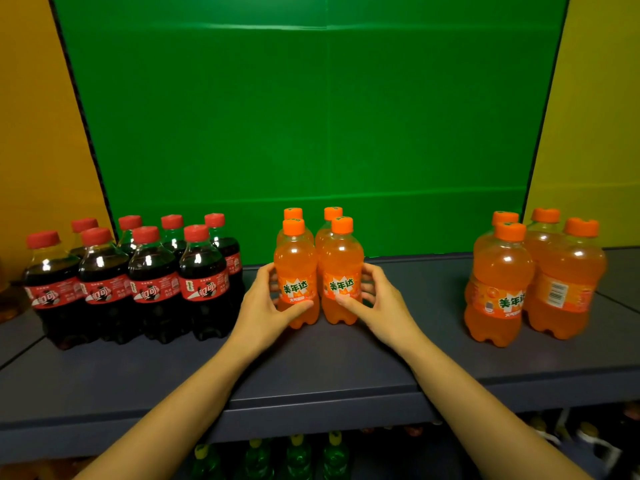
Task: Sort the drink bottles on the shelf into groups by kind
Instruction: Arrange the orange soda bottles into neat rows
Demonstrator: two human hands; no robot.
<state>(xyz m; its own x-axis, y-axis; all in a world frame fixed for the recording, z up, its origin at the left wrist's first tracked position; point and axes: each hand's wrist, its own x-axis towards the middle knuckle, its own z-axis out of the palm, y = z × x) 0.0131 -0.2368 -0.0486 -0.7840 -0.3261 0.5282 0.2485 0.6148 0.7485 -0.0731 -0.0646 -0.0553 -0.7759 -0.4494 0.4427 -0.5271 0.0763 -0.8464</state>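
**Both grips clasp the middle orange bottles on the shelf.**

We find the left grip [266, 299] curled round the front-left bottle of the middle orange bottles [297, 254], thumb across the foot of its label. The right grip [381, 299] is curled likewise round the front-right bottle. The four stand upright and touching, mid-shelf [346, 368], near the colas [131, 282] and well apart from the right orange bottles [533, 271]. We judge that the two-sided clasp is meant to squeeze the four into one block, so that they slide together without toppling. The back pair is not held and depends on the front pair. The colas are already grouped, but the orange kind stands in two clusters, so joining them appears to be the outstanding step. Risk: a rear bottle may tip or lag behind.
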